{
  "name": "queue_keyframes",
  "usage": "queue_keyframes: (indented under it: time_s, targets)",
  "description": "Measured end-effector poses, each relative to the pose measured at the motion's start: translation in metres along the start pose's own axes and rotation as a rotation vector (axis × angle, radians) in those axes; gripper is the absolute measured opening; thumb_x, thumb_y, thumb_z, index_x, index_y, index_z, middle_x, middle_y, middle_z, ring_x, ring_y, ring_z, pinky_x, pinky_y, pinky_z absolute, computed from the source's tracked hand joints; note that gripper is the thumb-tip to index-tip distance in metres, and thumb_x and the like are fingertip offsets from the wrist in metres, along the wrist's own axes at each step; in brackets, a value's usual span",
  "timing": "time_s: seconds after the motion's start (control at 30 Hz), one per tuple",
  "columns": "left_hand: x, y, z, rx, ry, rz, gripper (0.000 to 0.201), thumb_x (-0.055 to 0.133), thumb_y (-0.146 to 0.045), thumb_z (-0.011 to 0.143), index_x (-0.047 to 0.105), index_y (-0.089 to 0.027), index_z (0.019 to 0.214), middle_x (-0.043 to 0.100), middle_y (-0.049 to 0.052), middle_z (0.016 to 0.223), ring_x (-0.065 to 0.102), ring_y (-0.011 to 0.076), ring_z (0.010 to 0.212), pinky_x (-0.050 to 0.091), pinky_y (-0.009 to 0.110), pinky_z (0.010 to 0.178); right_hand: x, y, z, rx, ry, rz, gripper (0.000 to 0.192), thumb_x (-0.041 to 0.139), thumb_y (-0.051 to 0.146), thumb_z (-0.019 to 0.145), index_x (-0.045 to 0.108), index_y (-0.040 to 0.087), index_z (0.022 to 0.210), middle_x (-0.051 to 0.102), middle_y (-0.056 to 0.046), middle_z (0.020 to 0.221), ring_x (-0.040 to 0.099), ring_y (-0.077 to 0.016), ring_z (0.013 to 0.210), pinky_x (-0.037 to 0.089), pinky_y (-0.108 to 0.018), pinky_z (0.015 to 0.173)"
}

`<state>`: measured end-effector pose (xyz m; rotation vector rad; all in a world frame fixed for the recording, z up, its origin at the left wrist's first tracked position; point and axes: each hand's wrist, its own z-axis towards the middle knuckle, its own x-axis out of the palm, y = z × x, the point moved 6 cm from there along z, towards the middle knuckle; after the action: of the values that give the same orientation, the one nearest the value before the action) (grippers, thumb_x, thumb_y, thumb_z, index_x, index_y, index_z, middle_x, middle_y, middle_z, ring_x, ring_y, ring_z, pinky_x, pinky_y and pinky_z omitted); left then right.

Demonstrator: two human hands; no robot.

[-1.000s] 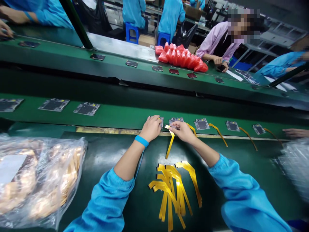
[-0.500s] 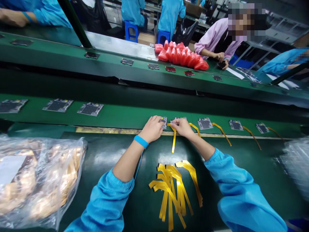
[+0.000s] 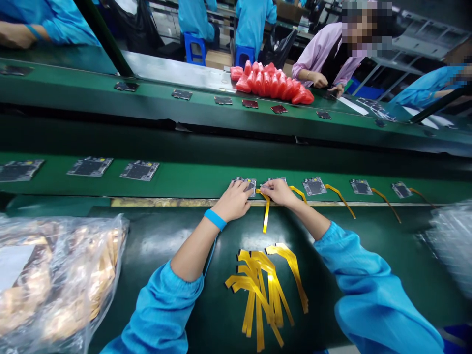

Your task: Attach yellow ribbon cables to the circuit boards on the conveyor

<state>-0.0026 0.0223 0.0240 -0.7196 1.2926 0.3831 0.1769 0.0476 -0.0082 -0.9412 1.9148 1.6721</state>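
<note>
My left hand point(image 3: 233, 200) lies over a circuit board point(image 3: 251, 185) on the green belt, fingers outstretched and resting on its top. At that board's right edge, my right hand point(image 3: 277, 191) pinches the upper end of a yellow flex ribbon cable point(image 3: 266, 216), whose tail hangs over the belt's near edge. Whether the cable's end is joined to the board is hidden by my fingers. Another circuit board point(image 3: 279, 181) is partly covered by my right hand, with its own cable point(image 3: 298, 193) to the right. Below my hands lies a loose pile of flex ribbon cables point(image 3: 271, 280).
Boards with cables, including one board point(image 3: 314, 186), continue rightward; several bare boards point(image 3: 139, 170) sit left. A clear plastic bag point(image 3: 62, 280) fills the left of the bench, bubble wrap point(image 3: 452, 246) the right. Across, red wrapped bundles point(image 3: 271, 82) lie near a person in pink.
The view has shifted slightly. My left fingers have spread a little on the board; my right hand keeps its pinch on the cable. Across the way, the person in pink has moved their hands.
</note>
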Motion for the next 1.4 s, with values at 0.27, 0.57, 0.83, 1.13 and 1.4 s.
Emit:
queue_keyframes:
  time_s: [0.27,0.57,0.83,1.13,1.4]
  targets:
    - [0.008,-0.012,0.001,0.004,0.012,0.076,0.048,0.062,-0.035,0.097,0.062,-0.022,0.143,0.055,0.018,0.149,0.048,0.0370,0.139,0.036,0.059,0.120,-0.005,0.001,-0.001,0.033,-0.016,-0.077,0.028,0.063,0.033,0.090,0.071,0.018,0.068,0.066,0.001,0.062,0.057,-0.0139,0.060,0.037,-0.024,0.058]
    - [0.020,-0.031,0.004,-0.055,0.009,0.188,0.054,0.050,-0.049,0.104,0.057,-0.023,0.150,0.048,0.022,0.159,0.042,0.0445,0.146,0.034,0.070,0.117,-0.020,0.006,-0.015,0.030,-0.070,-0.243,0.025,0.064,0.038,0.097,0.080,0.022,0.088,0.078,-0.003,0.085,0.066,-0.0186,0.076,0.040,-0.026,0.064]
    - [0.021,-0.038,0.010,-0.050,0.022,0.177,0.056,0.050,-0.052,0.104,0.057,-0.022,0.150,0.048,0.022,0.158,0.043,0.0455,0.145,0.034,0.070,0.117,-0.022,0.018,-0.016,-0.097,-0.053,-0.368,0.021,0.058,0.028,0.102,0.079,0.027,0.106,0.078,-0.004,0.111,0.071,-0.0239,0.100,0.047,-0.030,0.081]
    - [0.028,-0.042,0.013,-0.028,0.046,0.161,0.057,0.049,-0.056,0.104,0.060,-0.022,0.148,0.047,0.022,0.161,0.040,0.0472,0.149,0.031,0.072,0.119,-0.023,0.013,-0.026,-0.164,-0.059,-0.499,0.015,0.063,0.020,0.099,0.077,0.024,0.098,0.078,-0.005,0.110,0.070,-0.0238,0.102,0.045,-0.030,0.083]
    - [0.029,-0.041,0.012,0.004,0.000,0.093,0.054,0.048,-0.050,0.106,0.057,-0.023,0.151,0.042,0.020,0.165,0.037,0.0423,0.154,0.030,0.067,0.123,-0.035,0.017,-0.046,-0.191,-0.163,-0.432,0.019,0.056,0.022,0.103,0.074,0.021,0.105,0.076,-0.008,0.108,0.069,-0.0226,0.097,0.045,-0.030,0.083]
